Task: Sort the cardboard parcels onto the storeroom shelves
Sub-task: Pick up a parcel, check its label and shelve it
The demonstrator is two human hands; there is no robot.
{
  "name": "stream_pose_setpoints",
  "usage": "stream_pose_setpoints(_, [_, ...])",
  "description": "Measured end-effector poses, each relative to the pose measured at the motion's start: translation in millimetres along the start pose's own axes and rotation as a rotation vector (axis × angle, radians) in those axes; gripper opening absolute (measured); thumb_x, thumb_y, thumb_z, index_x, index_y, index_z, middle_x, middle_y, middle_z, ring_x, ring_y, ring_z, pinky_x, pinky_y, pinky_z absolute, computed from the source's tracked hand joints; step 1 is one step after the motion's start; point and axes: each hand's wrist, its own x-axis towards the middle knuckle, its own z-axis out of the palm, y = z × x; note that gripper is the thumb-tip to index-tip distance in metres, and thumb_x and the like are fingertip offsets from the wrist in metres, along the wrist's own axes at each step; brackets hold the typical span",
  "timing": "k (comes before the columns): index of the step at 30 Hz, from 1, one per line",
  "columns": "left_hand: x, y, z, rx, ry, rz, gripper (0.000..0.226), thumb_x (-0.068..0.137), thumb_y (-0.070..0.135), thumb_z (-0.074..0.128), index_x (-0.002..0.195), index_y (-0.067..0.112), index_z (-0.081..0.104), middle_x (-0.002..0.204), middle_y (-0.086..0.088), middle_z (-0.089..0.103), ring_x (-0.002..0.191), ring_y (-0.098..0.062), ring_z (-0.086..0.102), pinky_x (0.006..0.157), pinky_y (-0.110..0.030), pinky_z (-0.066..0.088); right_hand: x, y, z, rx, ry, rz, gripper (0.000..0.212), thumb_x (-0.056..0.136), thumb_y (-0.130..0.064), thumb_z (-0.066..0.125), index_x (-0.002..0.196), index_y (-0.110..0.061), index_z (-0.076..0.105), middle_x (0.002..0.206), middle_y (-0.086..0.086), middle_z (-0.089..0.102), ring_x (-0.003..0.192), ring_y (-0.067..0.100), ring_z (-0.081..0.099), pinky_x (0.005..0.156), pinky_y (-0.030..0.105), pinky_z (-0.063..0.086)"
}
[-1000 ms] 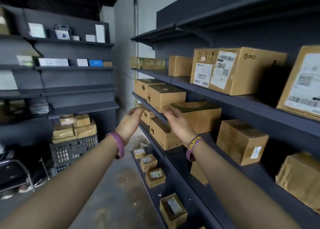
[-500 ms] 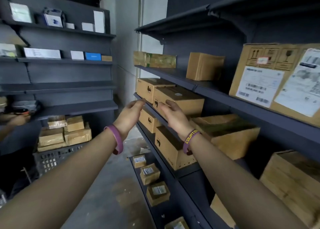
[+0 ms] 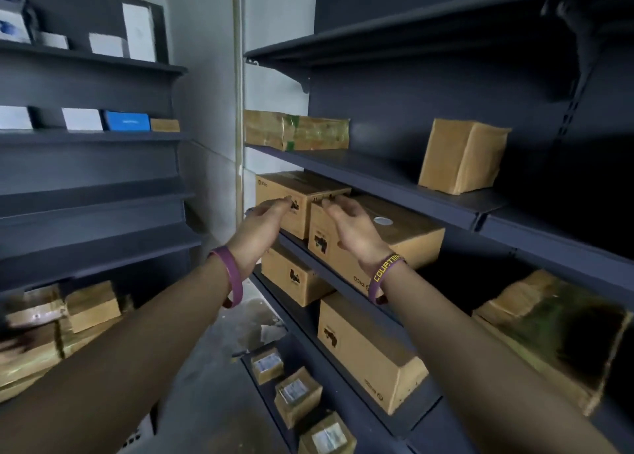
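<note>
Two cardboard parcels stand side by side on the middle shelf (image 3: 346,282) of the dark rack on the right. My left hand (image 3: 262,225) reaches out with straight fingers, its tips at the front face of the far parcel (image 3: 291,187). My right hand (image 3: 350,228), fingers also extended, lies against the front top edge of the nearer parcel (image 3: 408,237), which has a round white sticker on top. Neither hand grips anything. Both wrists wear purple bands.
A tall parcel (image 3: 461,155) and a taped flat parcel (image 3: 296,132) sit on the shelf above. Two more boxes (image 3: 291,275) (image 3: 367,350) sit below, small labelled parcels (image 3: 296,395) on the bottom ledge. Left rack holds white and blue boxes; stacked parcels (image 3: 61,319) sit lower left.
I have moved closer along the rack. Both hands have risen from the lower shelf edge to the fronts of the two middle-shelf parcels.
</note>
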Motion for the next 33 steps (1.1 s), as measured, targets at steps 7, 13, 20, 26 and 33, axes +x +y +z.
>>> stream_pose_setpoints(7, [119.8, -4.8, -38.1, -0.006, 0.002, 0.058, 0.035, 0.095, 0.053, 0.040, 0.120, 0.031, 0.050, 0.094, 0.016, 0.057, 0.087, 0.000, 0.051, 0.083, -0.027, 0.035, 115.7, -9.0, 37.1, 0.030, 0.038, -0.081, 0.060, 0.097, -0.043, 0.052, 0.148, -0.018, 0.035, 0.144, 0.006, 0.048, 0.131, 0.021, 0.047, 0.114, 0.042, 0.035])
stream_pose_setpoints(13, [243.3, -4.2, -63.1, 0.039, 0.025, 0.136, 0.054, 0.095, 0.052, 0.040, 0.141, 0.025, 0.041, 0.132, 0.005, 0.050, 0.111, -0.013, 0.048, 0.088, -0.028, 0.034, 245.2, -7.4, 57.9, 0.049, 0.074, -0.190, 0.058, 0.097, -0.038, 0.053, 0.148, -0.014, 0.036, 0.144, 0.003, 0.047, 0.122, 0.013, 0.047, 0.108, 0.031, 0.038])
stream_pose_setpoints(20, [379.0, -11.0, -88.2, 0.054, 0.042, 0.125, 0.048, 0.094, 0.048, 0.044, 0.137, 0.026, 0.046, 0.133, 0.004, 0.050, 0.113, -0.015, 0.047, 0.093, -0.031, 0.039, 394.6, -14.0, 79.1, 0.011, 0.145, -0.246, 0.054, 0.096, -0.036, 0.056, 0.144, -0.016, 0.042, 0.119, -0.006, 0.051, 0.105, 0.005, 0.048, 0.090, 0.021, 0.037])
stream_pose_setpoints(26, [469.7, -14.0, -96.5, 0.033, 0.029, 0.054, 0.062, 0.091, 0.052, 0.047, 0.146, 0.026, 0.032, 0.127, 0.005, 0.046, 0.110, -0.018, 0.045, 0.096, -0.043, 0.048, 466.8, -7.6, 86.6, -0.248, 0.207, -0.326, 0.070, 0.089, -0.045, 0.064, 0.149, -0.027, 0.034, 0.154, 0.004, 0.029, 0.142, 0.020, 0.030, 0.119, 0.037, 0.025])
stream_pose_setpoints(33, [532.9, -19.9, -97.6, -0.158, -0.113, -0.029, 0.061, 0.081, 0.066, 0.055, 0.128, 0.030, 0.039, 0.127, 0.002, 0.051, 0.096, -0.020, 0.055, 0.076, -0.047, 0.058, 498.4, 6.6, 115.6, -0.441, 0.311, -0.374, 0.073, 0.076, -0.048, 0.076, 0.139, -0.039, 0.039, 0.162, 0.003, 0.003, 0.150, 0.025, -0.003, 0.121, 0.048, 0.011])
